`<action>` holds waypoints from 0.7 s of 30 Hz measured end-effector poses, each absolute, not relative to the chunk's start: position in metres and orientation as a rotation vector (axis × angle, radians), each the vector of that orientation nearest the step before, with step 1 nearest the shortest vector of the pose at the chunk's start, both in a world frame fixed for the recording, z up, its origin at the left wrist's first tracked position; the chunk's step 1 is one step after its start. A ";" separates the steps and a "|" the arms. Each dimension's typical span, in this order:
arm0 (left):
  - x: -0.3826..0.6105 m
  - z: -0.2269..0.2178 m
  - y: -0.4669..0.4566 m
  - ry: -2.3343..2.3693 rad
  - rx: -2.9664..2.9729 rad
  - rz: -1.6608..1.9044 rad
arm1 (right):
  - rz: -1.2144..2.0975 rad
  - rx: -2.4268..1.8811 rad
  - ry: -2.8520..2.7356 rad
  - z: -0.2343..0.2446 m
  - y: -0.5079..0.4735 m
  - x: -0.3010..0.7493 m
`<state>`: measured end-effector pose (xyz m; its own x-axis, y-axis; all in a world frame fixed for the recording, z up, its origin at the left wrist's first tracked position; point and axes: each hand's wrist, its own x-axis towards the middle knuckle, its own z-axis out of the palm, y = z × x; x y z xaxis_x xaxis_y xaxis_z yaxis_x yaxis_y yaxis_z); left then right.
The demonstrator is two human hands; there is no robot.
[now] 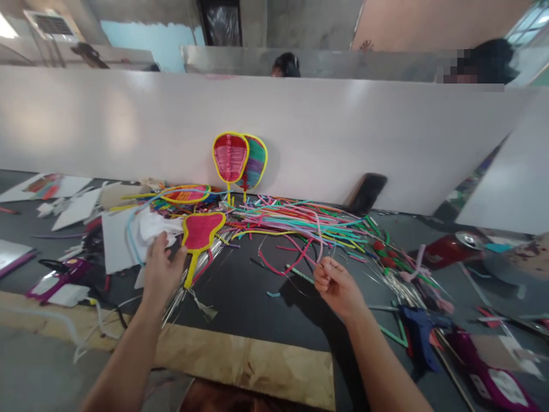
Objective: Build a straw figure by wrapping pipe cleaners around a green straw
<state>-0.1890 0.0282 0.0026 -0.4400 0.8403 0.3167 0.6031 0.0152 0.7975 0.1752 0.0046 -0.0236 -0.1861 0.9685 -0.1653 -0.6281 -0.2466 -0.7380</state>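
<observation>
Pinched between the thumb and fingers of my right hand point(337, 281) is a pale pink pipe cleaner point(319, 232), rising in a curve toward the pile. My left hand point(165, 268) has its fingers apart. Beside its thumb lies a small pink fan point(203, 230) with a yellow edge and handle; whether they touch I cannot tell. Against the white partition lean a pink-and-red fan point(230, 157) and a teal-and-purple one point(258, 163), both yellow-edged. Between my hands, a heap of coloured pipe cleaners point(300, 220) spreads over the dark table.
A phone point(368, 193) leans on the partition point(300, 126). Further right are a red can point(450, 249), a blue glue gun point(422, 332) and a purple device point(489, 372). At left lie paper sheets point(118, 243) and a purple tool point(60, 280). Brown paper point(257, 357) lines the near edge.
</observation>
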 end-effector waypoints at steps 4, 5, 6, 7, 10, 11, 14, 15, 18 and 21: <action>-0.146 0.030 0.018 1.540 1.481 1.247 | 1.824 -0.763 -0.674 -0.019 0.001 0.169; -0.132 0.036 0.018 1.350 1.424 1.123 | 1.855 -0.776 -0.708 -0.016 0.001 0.167; -0.118 0.041 0.018 1.191 1.383 1.016 | 1.885 -0.796 -0.749 -0.012 0.000 0.164; -0.105 0.044 0.021 1.075 1.371 0.906 | 1.910 -0.817 -0.796 -0.008 0.001 0.161; -0.081 0.045 0.029 0.950 1.336 0.709 | 1.927 -0.880 -0.917 0.008 0.007 0.155; -0.077 0.043 0.031 0.936 1.302 0.673 | 1.908 -0.894 -0.934 0.013 0.011 0.154; -0.074 0.032 0.034 0.909 1.112 0.729 | 1.837 -0.887 -0.883 0.023 0.024 0.155; -0.073 0.027 0.035 0.897 1.024 0.789 | 1.816 -0.871 -0.847 0.024 0.028 0.156; -0.072 0.014 0.035 0.840 0.753 0.962 | 1.774 -0.817 -0.747 0.016 0.034 0.154; -0.069 0.005 0.037 0.752 0.553 1.061 | 1.727 -0.774 -0.692 0.001 0.033 0.148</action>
